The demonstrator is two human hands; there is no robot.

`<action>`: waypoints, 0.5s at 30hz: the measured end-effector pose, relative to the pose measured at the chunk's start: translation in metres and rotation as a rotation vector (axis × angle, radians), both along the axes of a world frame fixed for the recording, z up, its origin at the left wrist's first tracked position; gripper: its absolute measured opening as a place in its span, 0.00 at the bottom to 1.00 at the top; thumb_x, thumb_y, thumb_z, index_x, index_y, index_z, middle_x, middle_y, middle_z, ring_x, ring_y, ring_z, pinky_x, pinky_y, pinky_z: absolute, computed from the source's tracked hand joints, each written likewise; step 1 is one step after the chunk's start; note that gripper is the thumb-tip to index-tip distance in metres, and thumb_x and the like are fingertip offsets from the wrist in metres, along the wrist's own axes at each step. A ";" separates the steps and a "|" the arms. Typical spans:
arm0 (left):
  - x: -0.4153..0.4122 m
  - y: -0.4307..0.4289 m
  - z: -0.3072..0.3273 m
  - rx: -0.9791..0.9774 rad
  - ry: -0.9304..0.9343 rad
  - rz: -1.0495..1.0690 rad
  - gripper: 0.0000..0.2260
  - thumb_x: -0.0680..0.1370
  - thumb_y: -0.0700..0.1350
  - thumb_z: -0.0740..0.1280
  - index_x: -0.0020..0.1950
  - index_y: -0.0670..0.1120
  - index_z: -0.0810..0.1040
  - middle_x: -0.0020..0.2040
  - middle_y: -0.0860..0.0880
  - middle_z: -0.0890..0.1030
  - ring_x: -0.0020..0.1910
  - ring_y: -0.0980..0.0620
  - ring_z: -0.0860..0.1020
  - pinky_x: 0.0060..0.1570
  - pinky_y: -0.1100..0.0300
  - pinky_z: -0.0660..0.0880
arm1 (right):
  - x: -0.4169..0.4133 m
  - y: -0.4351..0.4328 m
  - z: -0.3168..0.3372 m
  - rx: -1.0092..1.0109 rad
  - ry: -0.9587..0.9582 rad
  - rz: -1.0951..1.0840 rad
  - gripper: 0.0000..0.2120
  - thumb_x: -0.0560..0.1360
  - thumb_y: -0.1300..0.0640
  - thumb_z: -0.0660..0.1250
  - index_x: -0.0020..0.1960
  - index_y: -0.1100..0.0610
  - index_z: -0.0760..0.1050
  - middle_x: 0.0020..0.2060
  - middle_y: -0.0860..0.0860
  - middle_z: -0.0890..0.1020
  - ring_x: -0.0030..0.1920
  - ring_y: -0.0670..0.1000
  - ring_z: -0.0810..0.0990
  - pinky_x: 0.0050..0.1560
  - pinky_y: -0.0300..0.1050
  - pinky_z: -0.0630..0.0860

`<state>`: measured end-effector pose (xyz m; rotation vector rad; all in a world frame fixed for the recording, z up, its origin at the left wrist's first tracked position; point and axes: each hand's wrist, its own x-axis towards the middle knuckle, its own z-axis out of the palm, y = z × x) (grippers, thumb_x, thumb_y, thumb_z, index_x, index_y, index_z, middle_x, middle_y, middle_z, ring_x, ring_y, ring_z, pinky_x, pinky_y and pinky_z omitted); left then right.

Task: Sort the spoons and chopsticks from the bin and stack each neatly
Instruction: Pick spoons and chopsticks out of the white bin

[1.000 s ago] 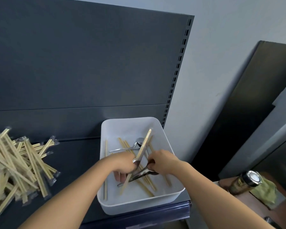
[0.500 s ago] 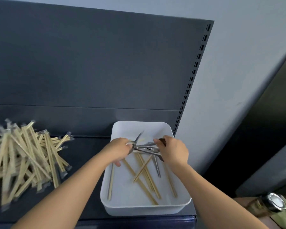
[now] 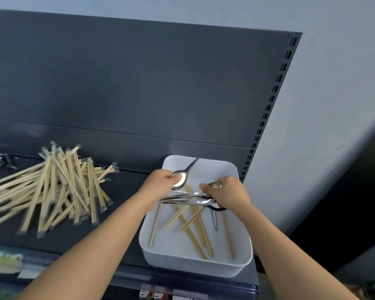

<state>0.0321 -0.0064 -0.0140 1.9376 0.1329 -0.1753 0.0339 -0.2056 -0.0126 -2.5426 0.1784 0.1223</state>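
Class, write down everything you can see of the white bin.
The white bin is a rectangular, open-topped tub with rounded corners, plastic by its look. It stands upright at the right end of the dark shelf. Loose chopsticks lie crossed on its floor. Above it the left hand grips one spoon, the right hand several spoons.

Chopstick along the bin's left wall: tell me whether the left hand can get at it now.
Probably yes: the chopstick lies uncovered close by the left hand, with nothing across it. But that hand grips a spoon, so it isn't free yet.
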 end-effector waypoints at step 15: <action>-0.052 0.047 0.022 -0.478 -0.180 0.448 0.04 0.79 0.42 0.68 0.50 0.43 0.81 0.53 0.41 0.81 0.50 0.47 0.83 0.47 0.57 0.81 | -0.014 0.093 0.011 0.321 -0.391 0.011 0.24 0.81 0.45 0.56 0.31 0.55 0.61 0.25 0.49 0.68 0.32 0.54 0.67 0.32 0.48 0.62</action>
